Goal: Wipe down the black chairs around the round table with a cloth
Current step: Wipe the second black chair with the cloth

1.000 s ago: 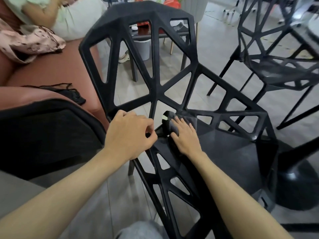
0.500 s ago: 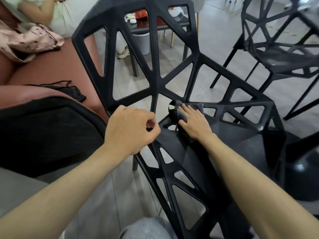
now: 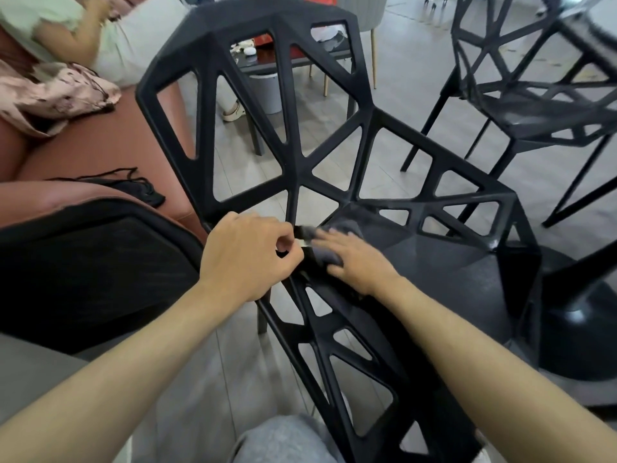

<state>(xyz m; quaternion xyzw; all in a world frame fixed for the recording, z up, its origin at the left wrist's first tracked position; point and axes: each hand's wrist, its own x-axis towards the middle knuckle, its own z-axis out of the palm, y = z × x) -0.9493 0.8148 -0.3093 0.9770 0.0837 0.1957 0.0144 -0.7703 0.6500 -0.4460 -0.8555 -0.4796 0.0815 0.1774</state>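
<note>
Cloth (image 3: 329, 243) sits under the flat right hand (image 3: 355, 259) at the chair (image 3: 290, 95) seat's back corner; left hand (image 3: 247, 259) grips the frame; cloth might snag in the openings.

no readable text, labels or numbers anywhere

A black plastic lattice chair (image 3: 293, 95) fills the centre; a dark grey cloth (image 3: 329, 248) lies on it; a rust-brown leather sofa (image 3: 110, 152) sits left, with pink patterned fabric (image 3: 50, 91) upper left.

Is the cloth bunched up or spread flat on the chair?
Bunched up. The grey cloth lies crumpled under the right hand, pressed onto the black chair seat.
</note>
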